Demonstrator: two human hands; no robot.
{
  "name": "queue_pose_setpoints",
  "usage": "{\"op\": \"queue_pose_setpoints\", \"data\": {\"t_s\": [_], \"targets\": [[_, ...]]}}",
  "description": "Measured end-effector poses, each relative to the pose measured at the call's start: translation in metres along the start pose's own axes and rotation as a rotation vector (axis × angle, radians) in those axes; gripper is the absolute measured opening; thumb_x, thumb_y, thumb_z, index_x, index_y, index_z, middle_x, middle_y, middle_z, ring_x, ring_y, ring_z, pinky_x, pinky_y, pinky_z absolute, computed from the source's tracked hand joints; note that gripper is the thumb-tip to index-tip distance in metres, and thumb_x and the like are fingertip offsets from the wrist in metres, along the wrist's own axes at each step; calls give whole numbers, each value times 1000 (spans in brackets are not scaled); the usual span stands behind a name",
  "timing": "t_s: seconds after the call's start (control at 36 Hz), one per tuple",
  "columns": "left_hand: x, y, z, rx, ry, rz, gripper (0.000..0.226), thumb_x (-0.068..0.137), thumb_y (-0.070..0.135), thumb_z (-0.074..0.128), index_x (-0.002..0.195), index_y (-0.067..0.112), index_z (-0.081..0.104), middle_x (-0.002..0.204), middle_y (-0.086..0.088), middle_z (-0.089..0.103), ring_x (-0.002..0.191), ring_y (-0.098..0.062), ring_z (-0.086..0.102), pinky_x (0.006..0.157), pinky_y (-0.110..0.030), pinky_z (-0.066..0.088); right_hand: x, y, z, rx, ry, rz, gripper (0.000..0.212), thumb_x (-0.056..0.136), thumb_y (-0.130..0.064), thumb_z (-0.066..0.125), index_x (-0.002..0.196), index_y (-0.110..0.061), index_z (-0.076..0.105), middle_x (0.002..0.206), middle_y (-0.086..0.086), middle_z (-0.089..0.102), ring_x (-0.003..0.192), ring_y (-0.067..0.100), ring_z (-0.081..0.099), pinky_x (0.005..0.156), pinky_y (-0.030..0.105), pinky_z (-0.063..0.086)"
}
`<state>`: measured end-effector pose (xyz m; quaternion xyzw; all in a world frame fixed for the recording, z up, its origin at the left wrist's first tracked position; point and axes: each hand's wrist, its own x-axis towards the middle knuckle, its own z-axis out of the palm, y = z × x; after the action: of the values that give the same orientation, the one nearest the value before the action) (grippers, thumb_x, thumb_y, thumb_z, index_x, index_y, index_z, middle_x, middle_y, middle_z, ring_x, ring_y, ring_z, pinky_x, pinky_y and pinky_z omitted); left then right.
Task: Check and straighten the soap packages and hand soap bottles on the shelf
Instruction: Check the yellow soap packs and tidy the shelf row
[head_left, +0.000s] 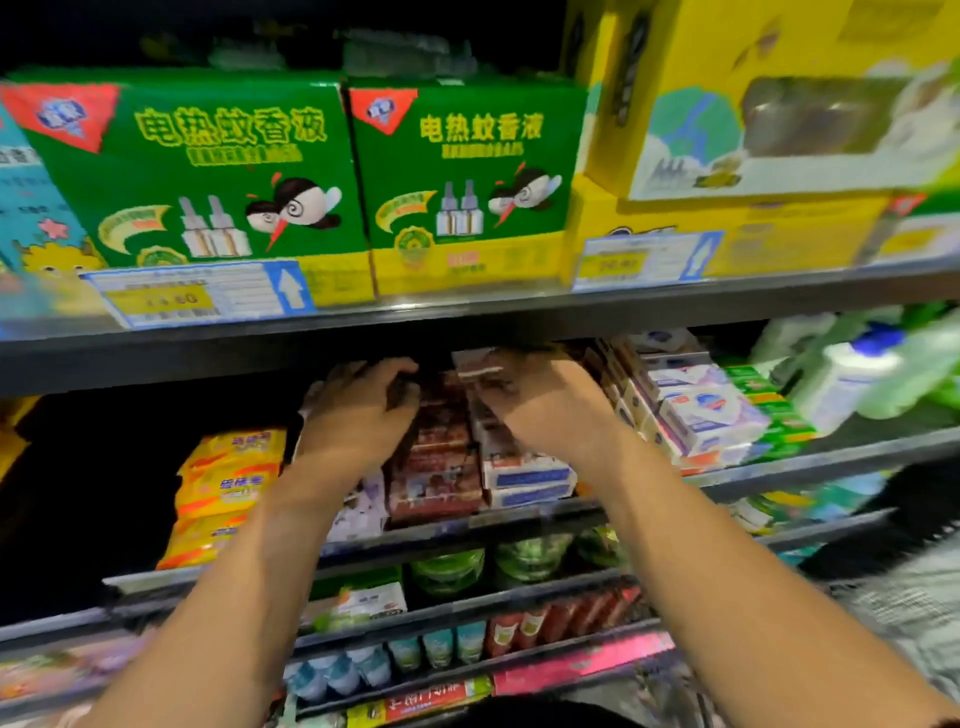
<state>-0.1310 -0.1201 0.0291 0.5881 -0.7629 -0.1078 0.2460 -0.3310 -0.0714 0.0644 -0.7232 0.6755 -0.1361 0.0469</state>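
Early, seemingly | left hand, right hand apart, each gripping red soap packages at shelf middle | bottles near right end pending

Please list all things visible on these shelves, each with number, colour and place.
green boxes: two, green with yellow base, upper shelf, left and centre.
yellow boxes: apparently two stacked, yellow, upper shelf, right.
price tags: two, blue and white, upper shelf edge.
yellow-orange soap packs: a stack, count unclear, middle shelf, left.
dark red soap packs: a stack, count unclear, middle shelf, centre.
white soap boxes: many, white with blue, right of the red packs.
white bottle: one, blue cap, blurred, far right.
green tubs: about three, lower shelf.
left hand: fingers curled over the red stack.
right hand: grips the topmost red pack.
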Motion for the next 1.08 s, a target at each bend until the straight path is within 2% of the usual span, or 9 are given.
{"op": "queue_pose_setpoints", "data": {"t_s": [0.17, 0.25, 0.31, 0.39, 0.5, 0.61, 0.75, 0.94, 1.08], "targets": [[3, 66, 46, 77, -242, 236, 64, 89, 67, 35, 145, 36, 42, 156, 10, 33, 141, -19, 34, 115, -32, 28, 3, 87, -2, -14, -78, 303, 50, 103, -41, 46, 97, 2, 70, 104, 26, 67, 104, 39, 62, 82, 36, 47], [3, 81, 66, 71, -373, 226, 78, 82, 83, 23, 148, 43, 31, 163, 13, 14, 148, -19, 24, 116, -36, 29, 13, 109, 17, -26, -105, 324, 45, 103, -38, 48, 103, 2, 68, 110, 25, 66, 108, 39, 60, 87, 36, 47], [1, 86, 71, 101, -448, 180, 77, 85, 83, 23, 151, 44, 23, 165, 14, 2, 151, -20, 10, 120, -39, 21, 20, 116, 30, -45, -142, 317, 43, 104, -37, 45, 110, 1, 65, 116, 23, 65, 112, 38, 59, 92, 37, 46], [-2, 87, 69, 113, -459, 157, 71, 89, 77, 27, 152, 45, 16, 164, 13, 5, 148, -20, 10, 120, -39, 19, 32, 121, 44, -77, -188, 278, 38, 105, -29, 43, 111, 0, 65, 115, 22, 66, 108, 38, 60, 88, 37, 46], [-1, 81, 72, 130, -436, 167, 82, 81, 86, 20, 153, 48, 11, 162, 15, 11, 147, -19, 14, 118, -40, 24, 48, 118, 52, -73, -191, 283, 31, 97, -9, 48, 124, -4, 62, 127, 22, 60, 112, 36, 59, 95, 40, 47], [-1, 79, 74, 110, -422, 149, 82, 80, 87, 22, 153, 49, 11, 163, 16, 12, 148, -17, 12, 120, -39, 20, 58, 116, 53, -7, -221, 333, 38, 103, -15, 43, 139, -8, 52, 143, 20, 49, 124, 35, 53, 100, 40, 44], [-3, 80, 74, 120, -400, 162, 76, 84, 84, 22, 152, 50, 10, 161, 15, 15, 146, -17, 16, 116, -40, 27, 70, 124, 59, 25, -172, 329, 45, 107, -22, 38, 151, -15, 38, 155, 13, 39, 137, 32, 44, 108, 41, 38], [-5, 81, 73, 133, -390, 168, 71, 88, 80, 23, 151, 50, 9, 161, 15, 12, 146, -18, 16, 115, -41, 29, 82, 132, 67, 65, -101, 390, 52, 95, -16, 57, 146, -13, 43, 147, 18, 44, 128, 37, 50, 103, 44, 44], [-7, 82, 71, 116, -393, 163, 70, 89, 79, 23, 151, 51, 7, 161, 16, 10, 146, -17, 14, 113, -40, 31, 86, 139, 71, 118, -61, 400, 46, 94, -16, 61, 138, -13, 49, 135, 16, 55, 118, 35, 56, 93, 40, 47]]}}
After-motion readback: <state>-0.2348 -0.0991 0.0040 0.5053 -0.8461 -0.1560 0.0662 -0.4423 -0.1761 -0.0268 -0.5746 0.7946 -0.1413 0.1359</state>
